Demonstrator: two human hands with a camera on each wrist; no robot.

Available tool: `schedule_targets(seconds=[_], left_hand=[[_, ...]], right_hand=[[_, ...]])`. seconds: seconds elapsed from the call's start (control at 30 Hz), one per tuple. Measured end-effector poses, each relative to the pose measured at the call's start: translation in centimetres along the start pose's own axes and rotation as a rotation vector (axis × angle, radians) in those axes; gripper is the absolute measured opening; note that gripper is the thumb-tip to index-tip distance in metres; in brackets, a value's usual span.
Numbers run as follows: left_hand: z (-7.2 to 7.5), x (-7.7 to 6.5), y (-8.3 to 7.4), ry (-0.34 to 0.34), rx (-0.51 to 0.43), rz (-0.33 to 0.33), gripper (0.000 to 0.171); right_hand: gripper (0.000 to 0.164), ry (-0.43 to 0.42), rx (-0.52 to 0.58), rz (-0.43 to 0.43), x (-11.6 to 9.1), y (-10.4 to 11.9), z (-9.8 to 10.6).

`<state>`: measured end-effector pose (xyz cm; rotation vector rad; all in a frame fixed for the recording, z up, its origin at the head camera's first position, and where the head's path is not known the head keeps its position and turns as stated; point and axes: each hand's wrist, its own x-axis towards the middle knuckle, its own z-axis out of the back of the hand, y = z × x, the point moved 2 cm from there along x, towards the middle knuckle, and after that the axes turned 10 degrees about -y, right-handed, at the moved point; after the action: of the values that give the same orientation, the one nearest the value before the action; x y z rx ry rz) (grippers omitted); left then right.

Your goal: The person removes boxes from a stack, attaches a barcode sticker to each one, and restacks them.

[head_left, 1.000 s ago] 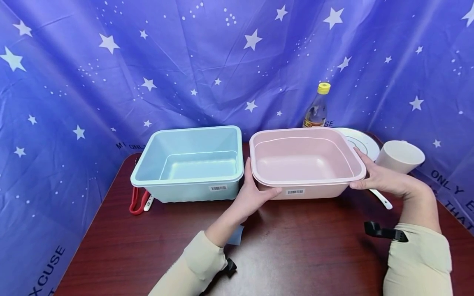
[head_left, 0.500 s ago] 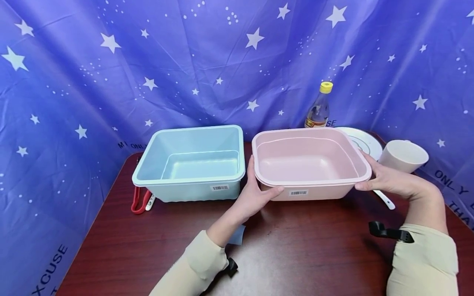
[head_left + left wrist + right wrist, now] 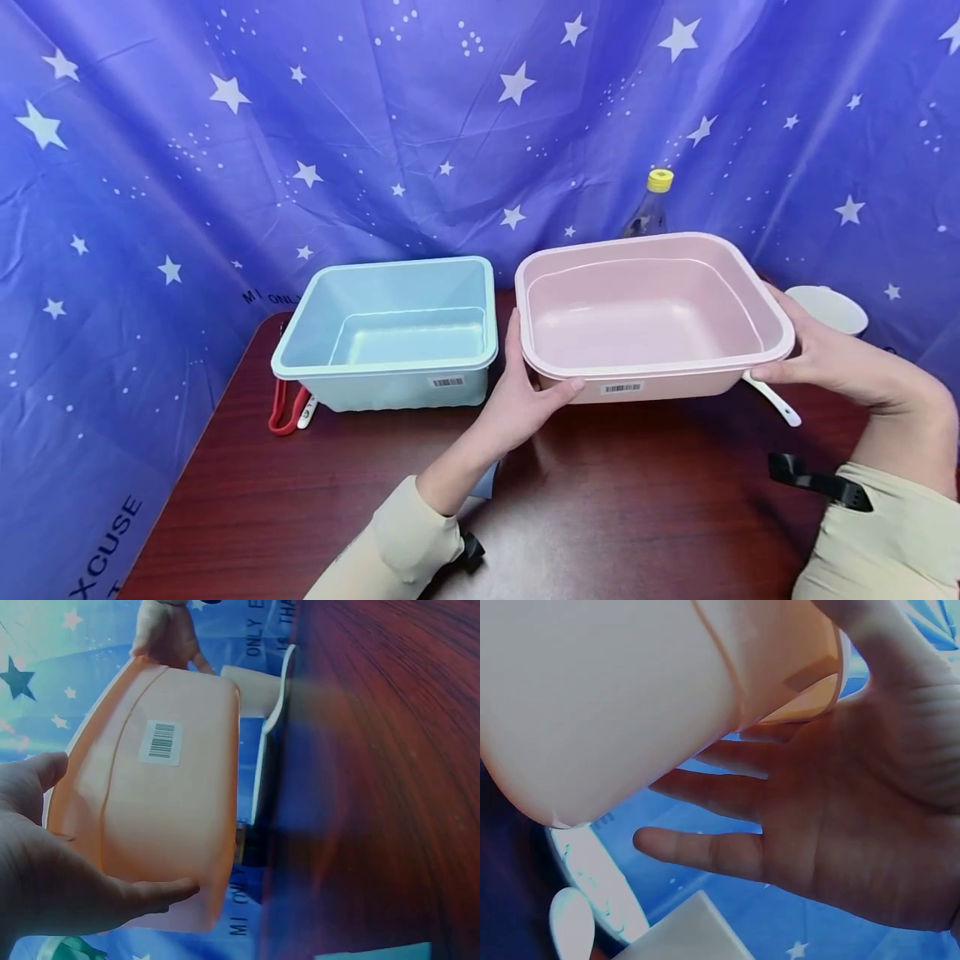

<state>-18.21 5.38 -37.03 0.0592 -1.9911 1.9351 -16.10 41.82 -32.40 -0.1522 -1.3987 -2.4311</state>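
Note:
A pink plastic basin with a barcode label is held up off the table, its right end higher than its left. My left hand grips its left end, thumb on the front wall and fingers along the side. On the right end my right hand holds the rim, its thumb at the front corner and the other fingers behind. The left wrist view shows the basin's bottom edge clear of the tabletop. In the right wrist view some right-hand fingers stick out straight below the rim.
A light blue basin stands to the left, beside red-handled tongs and a white handle. A yellow-capped bottle is behind. At right are a white mug, a white spoon and a plate.
The pink basin has risen from the table, shifted rightward and tilted up at its right end, with both hands holding it. It now hides the plate and more of the bottle.

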Motion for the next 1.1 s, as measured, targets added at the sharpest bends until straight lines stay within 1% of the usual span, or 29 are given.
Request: schedule_targets(seconds=[0.13,0.33,0.43,0.57,0.67,0.73,0.8,0.93,0.97,1.03,1.07,1.1], left_hand=[[0.1,-0.1,-0.9,0.014,-0.036,0.003,0.114],[0.6,-0.4,-2.5,0.027,-0.085,0.005,0.114],[0.9,-0.4,-3.1,0.026,-0.104,0.003,0.114],[1.4,-0.3,-3.9,0.018,-0.109,-0.026,0.114],[1.8,-0.3,-4.5,0.008,-0.109,-0.050,0.114],[2.1,-0.3,-4.9,0.002,-0.116,-0.064,0.115],[2.4,-0.3,-5.3,-0.009,-0.116,-0.076,0.116],[3.2,-0.3,-6.0,-0.056,-0.053,-0.111,0.115],[3.5,-0.3,-6.2,-0.066,-0.039,-0.123,0.114],[3.9,-0.3,-6.6,-0.081,-0.023,-0.150,0.113],[4.1,-0.3,-6.8,-0.083,-0.025,-0.160,0.112],[4.4,-0.2,-6.9,-0.086,-0.025,-0.169,0.112]], right_hand=[[0.106,-0.030,0.001,0.019,-0.4,1.0,0.3],[0.109,-0.091,-0.034,0.036,-0.6,2.3,0.5],[0.110,-0.121,-0.037,0.061,-0.7,3.2,0.5],[0.113,-0.137,0.026,0.100,-0.7,4.3,0.4],[0.116,-0.131,0.115,0.128,-0.7,5.0,0.2],[0.117,-0.131,0.131,0.117,-0.5,5.6,0.1],[0.117,-0.132,0.163,0.128,-0.3,6.1,-0.1],[0.116,-0.140,0.219,0.177,0.3,6.9,-0.6],[0.116,-0.142,0.243,0.201,0.4,7.0,-0.8],[0.117,-0.174,0.196,0.211,0.6,7.3,-1.2],[0.117,-0.199,0.153,0.202,0.6,7.4,-1.3],[0.117,-0.211,0.137,0.197,0.7,7.5,-1.5]])
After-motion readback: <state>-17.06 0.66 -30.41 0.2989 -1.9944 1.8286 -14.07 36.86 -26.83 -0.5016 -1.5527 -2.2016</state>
